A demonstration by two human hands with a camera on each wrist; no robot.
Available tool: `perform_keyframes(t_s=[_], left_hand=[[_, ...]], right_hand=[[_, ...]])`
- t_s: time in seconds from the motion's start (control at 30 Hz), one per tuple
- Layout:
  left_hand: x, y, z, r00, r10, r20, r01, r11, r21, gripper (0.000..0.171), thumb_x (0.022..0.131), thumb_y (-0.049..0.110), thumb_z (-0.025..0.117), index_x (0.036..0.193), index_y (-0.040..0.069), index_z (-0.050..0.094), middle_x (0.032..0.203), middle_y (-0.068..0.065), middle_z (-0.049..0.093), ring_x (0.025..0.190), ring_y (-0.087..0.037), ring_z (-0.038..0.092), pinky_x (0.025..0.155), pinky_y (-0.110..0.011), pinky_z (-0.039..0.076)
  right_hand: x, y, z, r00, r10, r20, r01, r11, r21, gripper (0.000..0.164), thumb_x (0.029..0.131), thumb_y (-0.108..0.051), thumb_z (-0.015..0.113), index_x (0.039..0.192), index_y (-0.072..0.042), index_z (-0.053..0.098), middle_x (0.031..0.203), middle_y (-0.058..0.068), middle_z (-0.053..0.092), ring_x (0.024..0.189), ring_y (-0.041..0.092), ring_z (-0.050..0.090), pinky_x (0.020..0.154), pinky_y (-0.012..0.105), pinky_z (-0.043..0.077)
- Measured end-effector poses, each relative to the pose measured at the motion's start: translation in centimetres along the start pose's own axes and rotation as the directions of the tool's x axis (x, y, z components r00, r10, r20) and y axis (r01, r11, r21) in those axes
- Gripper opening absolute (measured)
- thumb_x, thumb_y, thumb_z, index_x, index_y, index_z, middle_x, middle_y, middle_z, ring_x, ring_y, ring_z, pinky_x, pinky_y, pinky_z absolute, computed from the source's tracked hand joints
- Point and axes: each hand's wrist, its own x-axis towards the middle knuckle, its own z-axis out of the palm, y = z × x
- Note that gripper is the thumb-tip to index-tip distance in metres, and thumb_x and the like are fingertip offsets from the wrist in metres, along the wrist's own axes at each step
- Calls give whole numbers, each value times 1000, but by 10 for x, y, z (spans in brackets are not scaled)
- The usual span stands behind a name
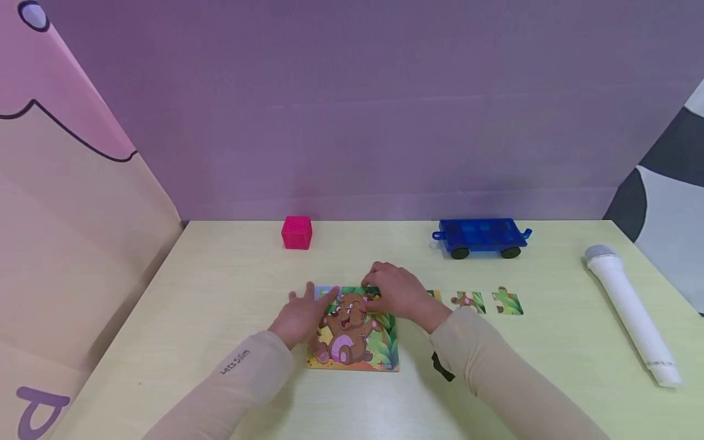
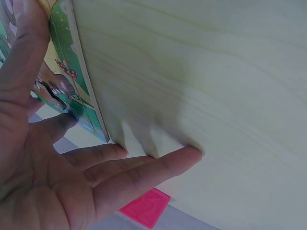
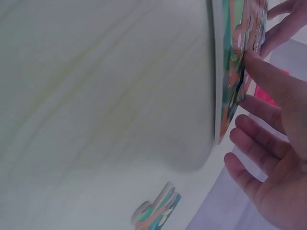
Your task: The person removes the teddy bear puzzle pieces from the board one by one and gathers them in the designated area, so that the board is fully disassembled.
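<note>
A square jigsaw puzzle (image 1: 343,345) with a laughing brown bear lies flat on the table. The left hand (image 1: 302,315) is at its upper left, thumb and index finger touching the picture. Its other fingers stretch out past the edge, over the tabletop in the left wrist view. At the upper right, the right hand (image 1: 398,292) pinches a puzzle piece (image 3: 240,81) between thumb and index finger. Dark gaps show around that piece, and the hand covers most of it in the head view. The remaining right fingers are loosely bent beyond the board's edge.
Two loose puzzle pieces (image 1: 470,301) lie right of the board, with another partly behind the right hand. Near the back edge stand a pink cube (image 1: 297,233) and a blue wheeled toy wagon (image 1: 477,235). A white toy microphone (image 1: 632,311) lies far right.
</note>
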Motion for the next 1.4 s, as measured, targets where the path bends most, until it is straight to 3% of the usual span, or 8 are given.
perform_keyframes(t_s=[0.33,0.63,0.87,1.03,1.17,1.27,1.4], left_hand=[[0,0,0,1000,-12,7,12,1000,-5,110,68,2,93,160,21,35,164,-29,18,143,-60,23,87,-59,56],[-2,-4,-1,1000,19,-9,-19,1000,-12,110,66,1,94,159,18,37,162,-32,19,141,-63,24,90,-61,54],[-2,-2,-3,1000,-2,5,2,1000,-4,113,65,5,95,160,20,35,163,-30,18,142,-61,24,90,-60,54],[-4,-3,-3,1000,26,-13,-26,1000,13,111,65,2,95,158,17,38,161,-33,22,139,-63,28,89,-59,55],[-5,-3,-4,1000,9,-5,-9,1000,10,113,64,7,97,159,18,36,162,-31,21,141,-62,27,90,-60,55],[-4,-4,-5,1000,-1,1,1,1000,9,116,62,11,97,160,19,35,162,-31,19,142,-61,26,89,-59,55],[-5,-4,-5,1000,0,3,0,1000,8,116,62,11,97,160,18,35,162,-31,19,142,-61,25,89,-59,56]], right_hand=[[-20,8,-13,1000,17,-15,-16,999,48,42,86,-39,83,116,-10,74,110,6,64,99,25,63,89,47,55],[-49,24,-26,998,11,-64,-6,997,81,39,86,-36,83,115,-12,73,106,4,65,87,20,63,79,42,56],[-76,40,-32,996,60,-60,-55,995,82,42,85,-38,83,116,-13,73,108,4,66,91,22,64,82,45,57],[-97,53,-30,996,51,-75,-45,995,87,44,83,-41,84,116,-12,74,106,2,66,85,18,63,72,37,55],[-109,61,-24,996,35,-87,-28,996,84,42,83,-41,84,113,-14,74,105,-1,65,81,13,61,67,33,52],[-115,64,-20,996,44,-77,-38,997,73,40,82,-40,84,113,-16,75,105,-2,65,83,14,63,70,36,55],[-122,66,-14,997,64,-51,-61,996,59,39,82,-38,85,113,-17,75,117,8,67,106,32,67,81,47,58]])
